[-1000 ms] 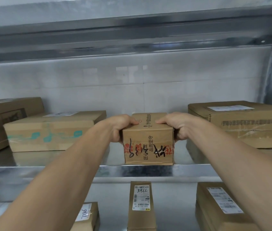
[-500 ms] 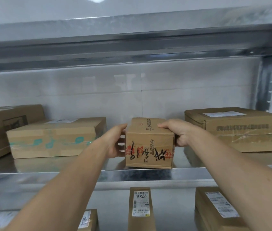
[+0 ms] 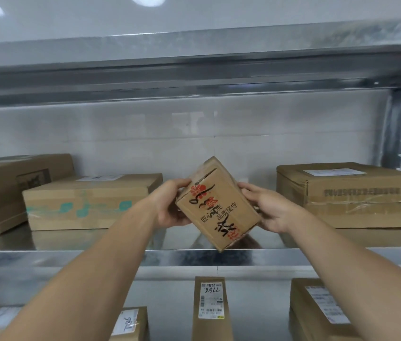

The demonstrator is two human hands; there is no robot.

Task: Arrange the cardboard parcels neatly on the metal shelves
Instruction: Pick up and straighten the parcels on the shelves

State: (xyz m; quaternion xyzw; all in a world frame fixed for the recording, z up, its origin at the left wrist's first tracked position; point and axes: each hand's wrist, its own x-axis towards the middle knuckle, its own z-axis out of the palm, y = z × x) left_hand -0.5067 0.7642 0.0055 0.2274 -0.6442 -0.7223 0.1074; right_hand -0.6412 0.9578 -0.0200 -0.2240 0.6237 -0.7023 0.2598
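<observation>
- While the box (image 3: 217, 205) is held tilted over the shelf (image 3: 120, 257), one corner pointing down toward the front lip, it is gripped from both sides. The left hand (image 3: 169, 206) is curled round its left edge with the thumb laid near the upper corner, and the right hand (image 3: 267, 209) is wrapped round its right side.
- Whether the low corner touches the metal cannot be told; the box appears to be lifted clear.
- The box is kept in the gap between the flat parcel (image 3: 91, 200) with teal tape and the large parcel (image 3: 347, 193) on the right, apart from both.
- A light load is judged: the box is small and is carried at an angle by the fingers alone, with no strain visible.
- The walls are taken to be stiff, since the edges look crisp and no denting is seen under the fingers. Corrugated card may give if it is squeezed mid-panel, so a hold near the edges and corners is preferred.
- Glossy clear tape is seen over the top seam and round the lower corner. Those strips are expected to be slippery, and bare card is the better place for the fingers.
- The contents cannot be known from outside, so fragility cannot be ruled out. The box is better lowered onto a full face than dropped on its corner.
- The shelf is smooth metal, so easy sliding is expected once the box is down, and it could be squared up with flat palms.
</observation>
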